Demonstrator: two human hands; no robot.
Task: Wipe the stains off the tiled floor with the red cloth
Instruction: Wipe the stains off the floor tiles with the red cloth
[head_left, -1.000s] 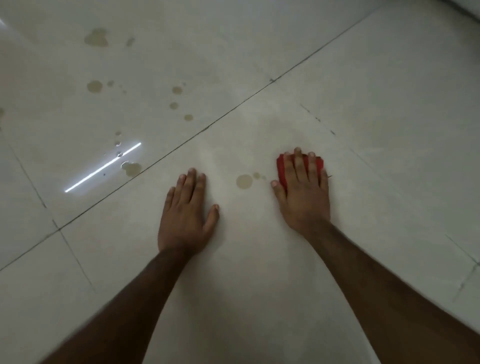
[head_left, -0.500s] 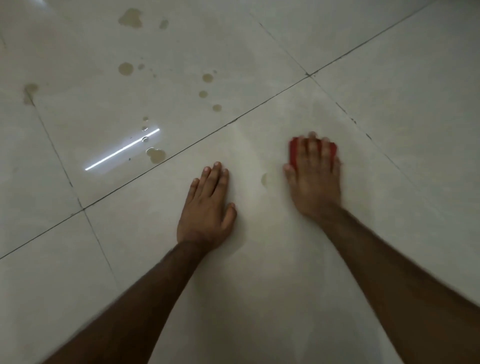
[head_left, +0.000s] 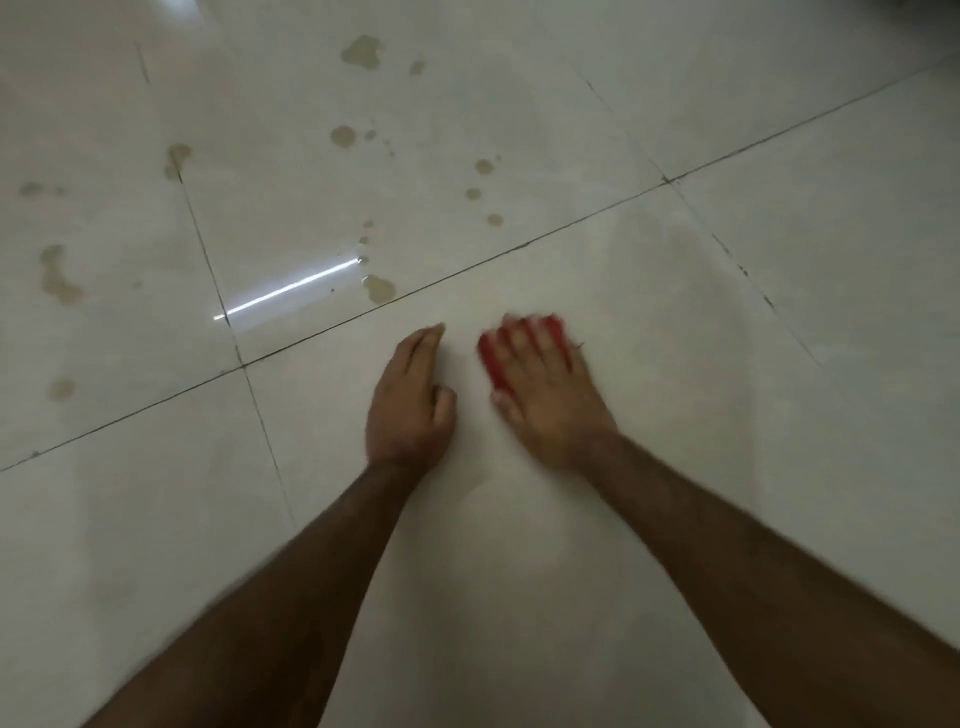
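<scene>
My right hand (head_left: 540, 389) lies flat on the red cloth (head_left: 491, 364), fingers spread over it and pressing it onto the pale floor tile (head_left: 675, 415). Red shows at the fingertips and along the hand's left edge; the hand is motion-blurred. My left hand (head_left: 410, 400) rests flat on the same tile just left of it, fingers together. Brown stains dot the tile beyond the grout line: one near the line (head_left: 379, 288), a group of small spots (head_left: 483, 192), and larger blotches farther off (head_left: 361, 52).
More faint stains lie on the tiles at far left (head_left: 60, 275). A bright streak of reflected light (head_left: 291, 293) crosses the wet-looking tile. Dark grout lines (head_left: 519, 247) divide the floor.
My right hand slid the cloth leftward over the spot where a round stain sat between my hands; that stain no longer shows. The view has shifted, bringing more stained tiles in on the left.
</scene>
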